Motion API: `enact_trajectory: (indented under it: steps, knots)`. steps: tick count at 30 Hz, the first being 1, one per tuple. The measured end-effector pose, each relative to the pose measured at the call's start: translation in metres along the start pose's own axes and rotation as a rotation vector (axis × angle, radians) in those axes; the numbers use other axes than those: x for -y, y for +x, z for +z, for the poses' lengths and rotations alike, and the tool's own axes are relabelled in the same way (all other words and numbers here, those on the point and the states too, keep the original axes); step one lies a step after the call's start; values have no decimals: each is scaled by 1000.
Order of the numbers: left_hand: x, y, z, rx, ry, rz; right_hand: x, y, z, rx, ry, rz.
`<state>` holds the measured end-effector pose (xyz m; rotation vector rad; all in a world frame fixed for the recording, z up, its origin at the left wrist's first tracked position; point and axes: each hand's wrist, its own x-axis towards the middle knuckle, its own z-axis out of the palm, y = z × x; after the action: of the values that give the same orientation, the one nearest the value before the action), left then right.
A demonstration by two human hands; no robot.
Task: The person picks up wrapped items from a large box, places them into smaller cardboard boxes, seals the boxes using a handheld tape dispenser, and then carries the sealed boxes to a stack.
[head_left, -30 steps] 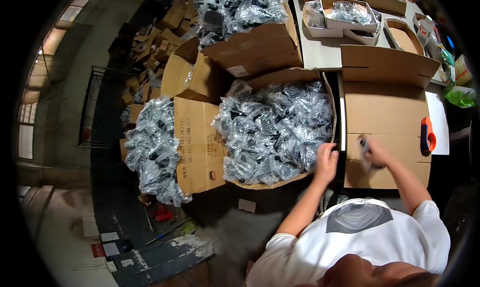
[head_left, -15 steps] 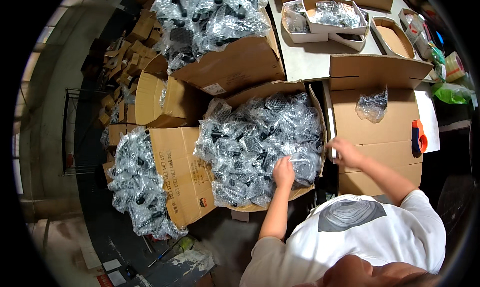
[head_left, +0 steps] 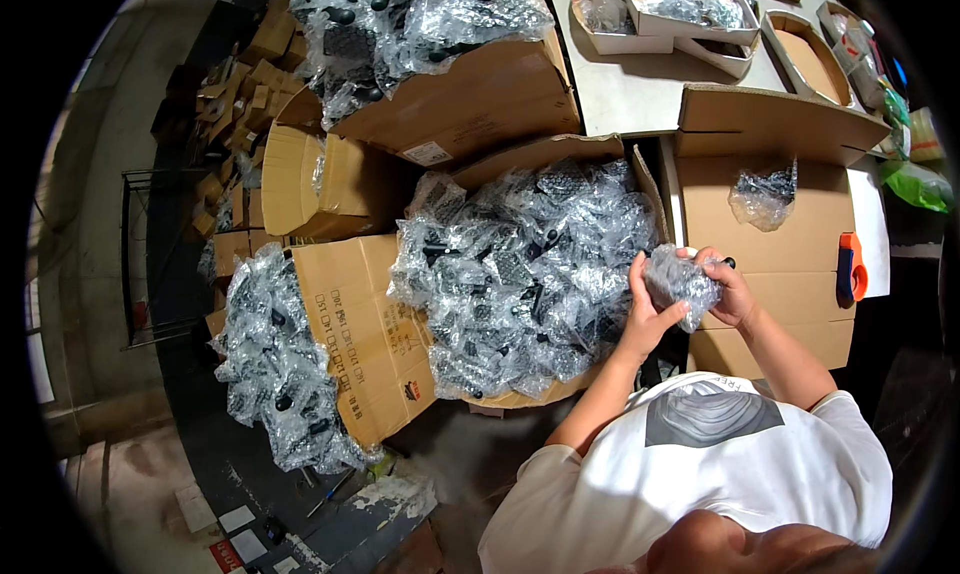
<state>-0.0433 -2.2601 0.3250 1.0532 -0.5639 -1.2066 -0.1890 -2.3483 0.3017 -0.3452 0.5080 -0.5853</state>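
Left hand: I see my left hand [head_left: 648, 309] wrapped around the near-left side of a small clear bubble-wrap packet with a dark part inside [head_left: 682, 284], fingers closed on it.
Right hand: my right hand [head_left: 728, 289] clamps the same packet from the right, thumb on top; the two hands are close together with the packet between them.
Packet position: it sits in the air just past the right rim of the big open cardboard box heaped with bubble-wrapped dark parts [head_left: 525, 274], over the edge of the flat brown cardboard sheet on the bench [head_left: 780, 244].
Beside the hands: an orange-handled box cutter [head_left: 851, 268] lies on the right of that sheet, well apart from my right hand; a loose crumpled clear plastic bag [head_left: 765, 194] rests further up the sheet.
Left side: a printed cardboard carton [head_left: 365, 324] leans by a spilled pile of wrapped parts on the floor [head_left: 275, 359].
Far: another overfilled carton of wrapped parts [head_left: 420, 24] and shallow white trays [head_left: 680, 19] on the grey tabletop [head_left: 625, 89].
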Motion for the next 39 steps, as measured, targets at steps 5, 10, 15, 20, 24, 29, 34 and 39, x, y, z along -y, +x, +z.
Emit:
enact_trajectory:
  steps: [5,10,15,20,24,29,34,39]
  knots:
    - [20,28,-5,183,-104,-252,23,-19,3,-35,-97,-57]
    - [45,64,51,116,-292,-540,56,-40,-27,-136,-316,-39]
    - [35,76,70,369,-504,-744,70,-63,-63,-301,-247,-9]
    - [54,59,98,561,-409,-779,51,-74,-119,-646,-121,-253]
    - [108,80,90,334,22,-580,96,-100,-141,-839,-185,-498]
    - [137,124,102,153,555,-49,122,-116,-87,-903,-766,-556]
    - [94,80,104,249,718,230,93,-137,-110,-961,-660,-249]
    - [29,23,-26,-68,1041,353,60,-131,-142,-980,-41,-333]
